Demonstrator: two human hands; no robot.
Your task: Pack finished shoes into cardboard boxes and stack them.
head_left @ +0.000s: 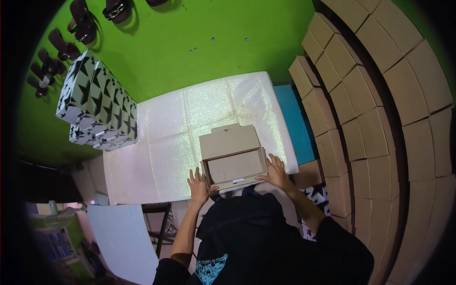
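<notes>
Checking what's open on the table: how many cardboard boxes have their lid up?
1: the open cardboard box at the table's near edge, left hand and right hand on its sides. The stacked boxes on the right look closed; some may be hidden.

Open table ahead and to the left, walls of boxes closing in on both flanks.

The open cardboard box (233,159) is sitting at the near edge of the glittery white table cover (185,118), with the left hand (198,184) and right hand (274,172) pressing against its sides; bare cover is lying free beyond and left of it. The star-printed boxes (97,102) are blocking the far left corner, the stacked brown cartons (370,114) are walling off the right just past a blue strip (295,121), and sandals (61,47) are hanging on the green wall (213,38) behind.
</notes>
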